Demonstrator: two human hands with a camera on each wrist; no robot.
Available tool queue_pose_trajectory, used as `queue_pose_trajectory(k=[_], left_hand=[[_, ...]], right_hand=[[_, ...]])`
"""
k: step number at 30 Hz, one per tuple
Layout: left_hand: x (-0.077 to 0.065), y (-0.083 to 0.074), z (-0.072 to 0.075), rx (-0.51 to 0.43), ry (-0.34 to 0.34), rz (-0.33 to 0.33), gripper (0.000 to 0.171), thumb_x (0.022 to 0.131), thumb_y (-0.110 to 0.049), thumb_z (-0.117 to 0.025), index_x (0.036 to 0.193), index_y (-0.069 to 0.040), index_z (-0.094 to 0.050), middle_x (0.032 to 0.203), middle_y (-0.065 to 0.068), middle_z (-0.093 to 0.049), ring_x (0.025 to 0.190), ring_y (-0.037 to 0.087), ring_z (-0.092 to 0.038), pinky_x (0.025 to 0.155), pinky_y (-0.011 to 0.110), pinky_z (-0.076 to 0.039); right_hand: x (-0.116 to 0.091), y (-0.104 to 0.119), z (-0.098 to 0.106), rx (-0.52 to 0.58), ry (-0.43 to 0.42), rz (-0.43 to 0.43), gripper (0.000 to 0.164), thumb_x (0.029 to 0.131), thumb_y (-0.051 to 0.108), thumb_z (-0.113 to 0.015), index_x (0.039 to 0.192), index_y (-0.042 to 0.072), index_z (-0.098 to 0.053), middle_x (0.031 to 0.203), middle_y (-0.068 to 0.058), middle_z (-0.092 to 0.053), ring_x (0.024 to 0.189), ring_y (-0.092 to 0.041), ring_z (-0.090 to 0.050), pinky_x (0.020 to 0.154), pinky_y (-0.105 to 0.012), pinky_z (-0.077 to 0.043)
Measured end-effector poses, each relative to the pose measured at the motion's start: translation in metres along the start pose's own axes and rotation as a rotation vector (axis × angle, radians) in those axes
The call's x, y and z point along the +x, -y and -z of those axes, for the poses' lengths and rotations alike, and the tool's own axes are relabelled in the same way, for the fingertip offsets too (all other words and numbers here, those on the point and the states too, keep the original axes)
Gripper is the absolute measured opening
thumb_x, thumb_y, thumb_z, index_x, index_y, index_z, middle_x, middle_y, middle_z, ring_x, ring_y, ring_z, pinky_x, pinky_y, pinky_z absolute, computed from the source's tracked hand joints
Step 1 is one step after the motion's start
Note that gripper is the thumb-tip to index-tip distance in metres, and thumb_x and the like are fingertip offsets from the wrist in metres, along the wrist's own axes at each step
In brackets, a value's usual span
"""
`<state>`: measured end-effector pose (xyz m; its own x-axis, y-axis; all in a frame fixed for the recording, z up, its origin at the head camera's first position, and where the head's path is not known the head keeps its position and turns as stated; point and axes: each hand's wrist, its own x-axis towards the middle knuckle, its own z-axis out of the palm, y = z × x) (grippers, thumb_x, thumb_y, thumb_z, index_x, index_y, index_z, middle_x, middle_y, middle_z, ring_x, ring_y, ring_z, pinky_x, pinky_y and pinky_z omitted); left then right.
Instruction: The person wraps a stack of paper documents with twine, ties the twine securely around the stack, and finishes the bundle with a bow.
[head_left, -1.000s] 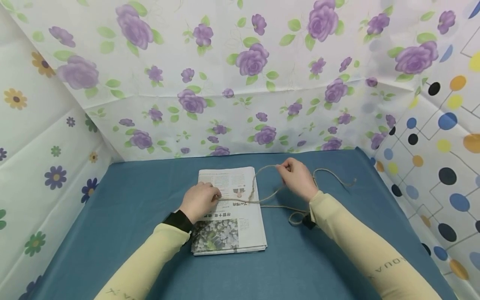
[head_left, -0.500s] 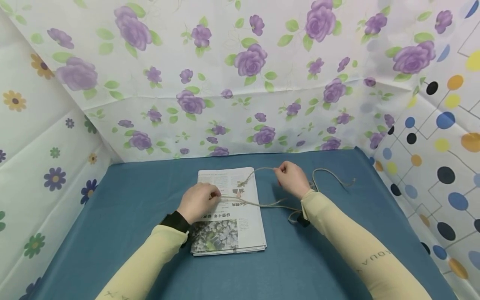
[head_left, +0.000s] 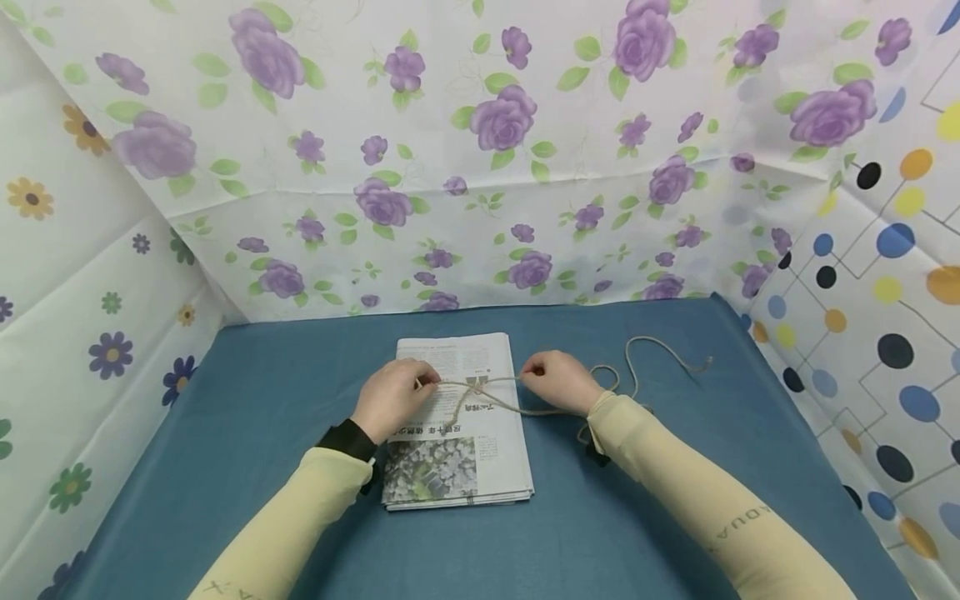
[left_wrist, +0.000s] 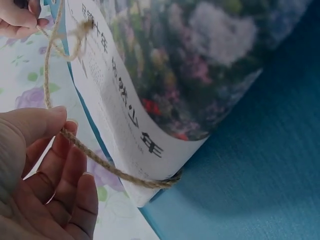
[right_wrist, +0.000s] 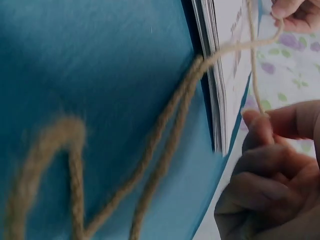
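Observation:
A folded stack of newspaper lies on the blue cloth, with brown twine crossing over its top. My left hand pinches the twine between thumb and index finger above the stack's left side. In the left wrist view, the twine runs from those fingers down to the paper's edge and bends around it. My right hand pinches another length just beyond the stack's right edge, its other fingers curled. Between the hands the strands cross, and a short loose end hangs over the headline. Two strands leave the stack's right side.
Slack twine curls over the blue cloth behind and right of my right hand. A floral sheet stands at the back. Patterned sheets stand along the left and right sides.
My right hand has come left and nearer, close to the stack's edge. The twine's loose end has swung down across the print. My left hand has risen slightly, still pinching its strand.

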<state>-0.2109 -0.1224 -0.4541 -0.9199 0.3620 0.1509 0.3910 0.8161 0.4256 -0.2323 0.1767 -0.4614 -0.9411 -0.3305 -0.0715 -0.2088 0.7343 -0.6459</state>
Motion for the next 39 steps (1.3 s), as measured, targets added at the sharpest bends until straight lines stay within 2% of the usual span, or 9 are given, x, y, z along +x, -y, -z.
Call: queue_pose_trajectory(k=[5, 8, 12, 17, 22, 26, 31, 35, 39], left_hand=[[-0.002, -0.002, -0.003, -0.003, -0.009, 0.012, 0.01, 0.098, -0.016, -0.073, 0.107, -0.011, -0.075, 0.1, 0.005, -0.065, 0.089, 0.021, -0.063, 0.076, 0.04, -0.052], [-0.003, -0.006, -0.006, -0.027, -0.001, 0.019, 0.008, 0.098, -0.021, -0.073, 0.101, -0.013, -0.071, 0.095, 0.003, -0.061, 0.08, 0.019, -0.059, 0.071, 0.038, -0.05], [-0.007, -0.018, -0.01, -0.066, 0.102, 0.023, 0.02, 0.098, -0.035, -0.072, 0.086, -0.02, -0.066, 0.077, -0.004, -0.058, 0.061, 0.014, -0.052, 0.058, 0.034, -0.043], [-0.012, -0.029, -0.019, -0.058, 0.202, 0.036, 0.032, 0.094, -0.045, -0.075, 0.078, -0.021, -0.06, 0.063, -0.005, -0.053, 0.051, 0.013, -0.048, 0.051, 0.031, -0.038], [-0.016, -0.028, -0.025, -0.021, 0.168, 0.02, 0.027, 0.095, -0.031, -0.075, 0.077, -0.019, -0.058, 0.062, -0.005, -0.051, 0.05, 0.012, -0.046, 0.05, 0.03, -0.036], [-0.016, -0.026, -0.025, -0.028, 0.164, 0.02, 0.024, 0.098, -0.023, -0.071, 0.079, -0.019, -0.059, 0.063, -0.004, -0.051, 0.05, 0.012, -0.045, 0.049, 0.03, -0.035], [-0.014, -0.025, -0.022, -0.07, 0.187, 0.063, 0.019, 0.101, -0.024, -0.067, 0.084, -0.018, -0.061, 0.066, -0.003, -0.053, 0.052, 0.014, -0.046, 0.05, 0.032, -0.036], [-0.015, -0.023, -0.014, -0.119, 0.179, 0.076, 0.009, 0.102, -0.022, -0.065, 0.095, -0.016, -0.068, 0.074, -0.005, -0.058, 0.057, 0.014, -0.05, 0.056, 0.034, -0.04], [-0.018, -0.013, -0.002, -0.16, 0.157, 0.086, 0.014, 0.104, -0.021, -0.062, 0.109, -0.014, -0.073, 0.086, -0.005, -0.064, 0.063, 0.014, -0.053, 0.062, 0.036, -0.044]], right_hand=[[0.001, 0.003, -0.01, -0.02, 0.065, 0.016, 0.022, 0.105, 0.027, -0.061, 0.114, 0.015, -0.078, 0.105, 0.0, -0.072, 0.077, -0.016, -0.061, 0.072, -0.038, -0.05], [0.0, 0.002, -0.011, -0.043, 0.055, 0.033, 0.024, 0.105, 0.027, -0.061, 0.117, 0.014, -0.077, 0.105, 0.002, -0.07, 0.079, -0.013, -0.06, 0.073, -0.035, -0.05], [-0.006, 0.003, -0.001, -0.04, -0.008, 0.066, 0.027, 0.106, 0.026, -0.059, 0.121, 0.011, -0.076, 0.109, -0.002, -0.068, 0.087, -0.015, -0.06, 0.077, -0.038, -0.05], [-0.02, -0.001, 0.032, 0.046, -0.085, 0.028, 0.027, 0.108, 0.028, -0.056, 0.122, 0.014, -0.074, 0.118, -0.005, -0.069, 0.1, -0.021, -0.064, 0.083, -0.044, -0.052], [-0.034, -0.029, 0.065, 0.066, -0.088, -0.027, 0.028, 0.11, 0.026, -0.052, 0.128, 0.015, -0.07, 0.124, -0.009, -0.068, 0.109, -0.027, -0.065, 0.085, -0.048, -0.053], [-0.044, -0.064, 0.076, -0.056, -0.033, -0.027, 0.029, 0.109, 0.012, -0.05, 0.129, 0.01, -0.069, 0.126, -0.013, -0.067, 0.112, -0.031, -0.064, 0.085, -0.05, -0.052], [-0.056, -0.1, 0.073, -0.246, 0.047, 0.049, 0.03, 0.101, 0.003, -0.058, 0.126, 0.012, -0.072, 0.132, -0.014, -0.062, 0.126, -0.039, -0.053, 0.096, -0.057, -0.046], [-0.061, -0.11, 0.066, -0.247, 0.063, 0.053, 0.021, 0.098, 0.021, -0.072, 0.119, 0.018, -0.074, 0.132, -0.011, -0.059, 0.124, -0.038, -0.051, 0.096, -0.057, -0.046], [-0.059, -0.116, 0.057, -0.248, 0.036, 0.069, 0.009, 0.095, 0.025, -0.077, 0.103, 0.024, -0.074, 0.126, -0.007, -0.058, 0.115, -0.033, -0.053, 0.087, -0.05, -0.048]])
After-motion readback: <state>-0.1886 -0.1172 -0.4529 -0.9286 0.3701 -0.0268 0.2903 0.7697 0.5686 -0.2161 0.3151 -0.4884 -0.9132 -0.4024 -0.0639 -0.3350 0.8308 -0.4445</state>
